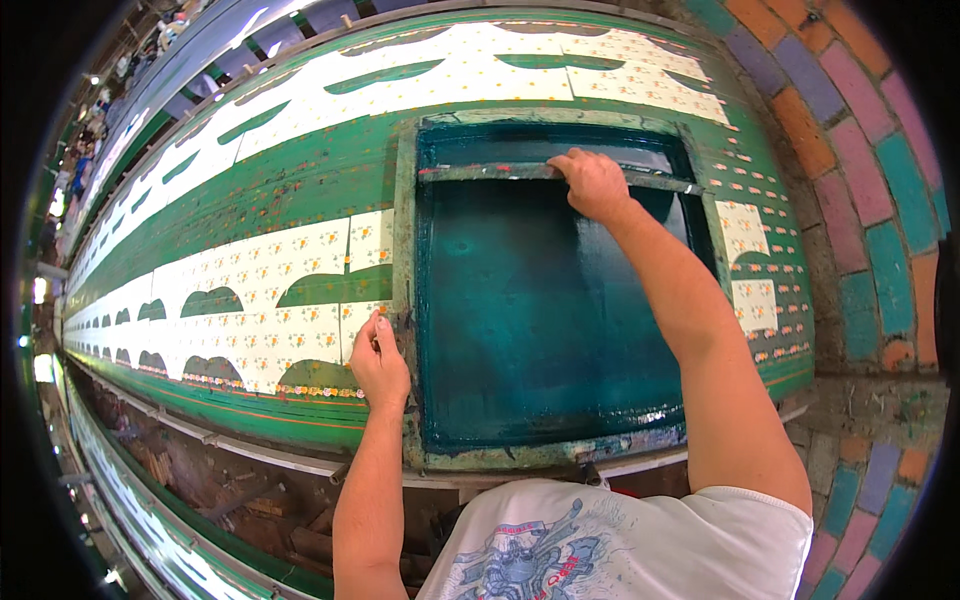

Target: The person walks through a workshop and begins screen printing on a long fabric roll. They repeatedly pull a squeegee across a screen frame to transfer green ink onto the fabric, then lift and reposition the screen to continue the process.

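A printing screen (405, 250) with a worn wooden frame lies on the long green table, its mesh coated in dark teal ink (540, 330). Across its far part runs a squeegee (490, 172), a long narrow bar smeared with ink. My right hand (595, 185) is closed over the squeegee's top edge, right of its middle. Beside the frame's left bar is my left hand (382, 368), its fingers curled in toward the thumb. What those fingers hold, if anything, is hidden. White fabric pieces (250, 255) with small orange flower prints lie flat left of the screen.
More white printed pieces (480, 60) run along the table's (300, 150) far side. Small printed pieces (752, 235) lie right of the screen. A metal rail (250, 455) follows the near edge. Coloured paving bricks (850, 130) cover the floor at right. Another long table (170, 90) stands beyond.
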Motion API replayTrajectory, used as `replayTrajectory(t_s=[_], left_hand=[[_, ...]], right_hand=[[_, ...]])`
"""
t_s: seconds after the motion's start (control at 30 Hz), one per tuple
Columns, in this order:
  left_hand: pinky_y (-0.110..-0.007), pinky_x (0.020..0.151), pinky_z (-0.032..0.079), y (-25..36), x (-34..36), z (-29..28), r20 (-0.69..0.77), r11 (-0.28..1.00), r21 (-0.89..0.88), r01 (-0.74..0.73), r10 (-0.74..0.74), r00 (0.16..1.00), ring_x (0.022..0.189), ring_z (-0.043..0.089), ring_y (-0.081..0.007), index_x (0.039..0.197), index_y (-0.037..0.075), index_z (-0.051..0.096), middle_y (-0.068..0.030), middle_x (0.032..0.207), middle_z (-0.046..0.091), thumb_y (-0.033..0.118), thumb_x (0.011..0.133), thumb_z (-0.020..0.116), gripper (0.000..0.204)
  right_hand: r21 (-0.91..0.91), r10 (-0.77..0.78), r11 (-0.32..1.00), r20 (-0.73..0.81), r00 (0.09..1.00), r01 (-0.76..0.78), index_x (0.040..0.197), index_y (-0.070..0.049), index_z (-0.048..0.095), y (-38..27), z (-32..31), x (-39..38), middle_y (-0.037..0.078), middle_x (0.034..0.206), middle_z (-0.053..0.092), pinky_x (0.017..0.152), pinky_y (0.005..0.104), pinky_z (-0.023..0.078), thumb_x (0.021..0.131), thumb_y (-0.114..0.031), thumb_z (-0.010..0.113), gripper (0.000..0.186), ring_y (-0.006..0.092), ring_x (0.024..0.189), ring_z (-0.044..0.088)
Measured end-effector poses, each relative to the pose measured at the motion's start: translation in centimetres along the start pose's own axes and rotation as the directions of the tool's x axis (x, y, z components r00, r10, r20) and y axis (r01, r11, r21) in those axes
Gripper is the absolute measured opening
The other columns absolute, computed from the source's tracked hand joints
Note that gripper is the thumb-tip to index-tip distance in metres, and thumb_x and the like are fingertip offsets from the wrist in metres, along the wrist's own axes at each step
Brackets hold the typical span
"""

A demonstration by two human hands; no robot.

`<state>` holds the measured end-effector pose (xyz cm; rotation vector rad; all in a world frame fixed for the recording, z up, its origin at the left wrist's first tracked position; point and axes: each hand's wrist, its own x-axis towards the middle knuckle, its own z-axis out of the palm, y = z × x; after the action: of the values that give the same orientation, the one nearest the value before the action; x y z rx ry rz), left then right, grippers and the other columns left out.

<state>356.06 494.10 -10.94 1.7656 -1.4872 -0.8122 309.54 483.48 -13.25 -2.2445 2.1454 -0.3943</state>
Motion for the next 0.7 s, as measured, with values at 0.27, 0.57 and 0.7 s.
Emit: replayTrajectory(t_s=[0.27, 0.57, 0.7], left_hand=[[-0.036, 0.085, 0.057, 0.2, -0.3, -0.2, -0.005, 1.000, 0.018, 0.010, -0.009, 1.000, 0.095, 0.070, -0.0179, 0.149, -0.006, 0.074, -0.0152, 0.116, 0.081, 0.030, 0.119, 0.066, 0.048], [-0.034, 0.085, 0.057, -0.2, -0.2, -0.1, -0.024, 0.999, 0.013, -0.046, 0.047, 0.999, 0.094, 0.068, -0.0165, 0.149, -0.007, 0.074, -0.0140, 0.116, 0.080, 0.025, 0.118, 0.067, 0.045], [-0.033, 0.085, 0.057, -0.2, -0.4, -0.1, -0.022, 0.997, 0.018, -0.073, 0.074, 0.997, 0.095, 0.068, -0.0163, 0.149, -0.007, 0.074, -0.0142, 0.117, 0.080, 0.024, 0.118, 0.066, 0.044]], right_hand=[[-0.004, 0.008, 1.000, 0.038, 0.999, -0.008, 0.130, -0.018, 0.082, 2.6, 0.2, 5.5, 0.009, 0.124, 0.078, 0.103, 0.0504, 0.062, 0.094, -0.001, 0.071, 0.041, 0.0342, 0.120, 0.077], [-0.055, -0.035, 0.998, -0.092, 0.995, 0.030, 0.128, -0.018, 0.082, 4.5, 1.4, 6.4, 0.010, 0.120, 0.079, 0.100, 0.0499, 0.063, 0.091, 0.002, 0.070, 0.044, 0.0352, 0.116, 0.078], [0.006, -0.053, 0.999, -0.072, 0.996, 0.054, 0.127, -0.018, 0.084, 5.3, 1.5, 6.6, 0.013, 0.117, 0.081, 0.099, 0.0517, 0.063, 0.091, 0.002, 0.067, 0.045, 0.0370, 0.115, 0.079]])
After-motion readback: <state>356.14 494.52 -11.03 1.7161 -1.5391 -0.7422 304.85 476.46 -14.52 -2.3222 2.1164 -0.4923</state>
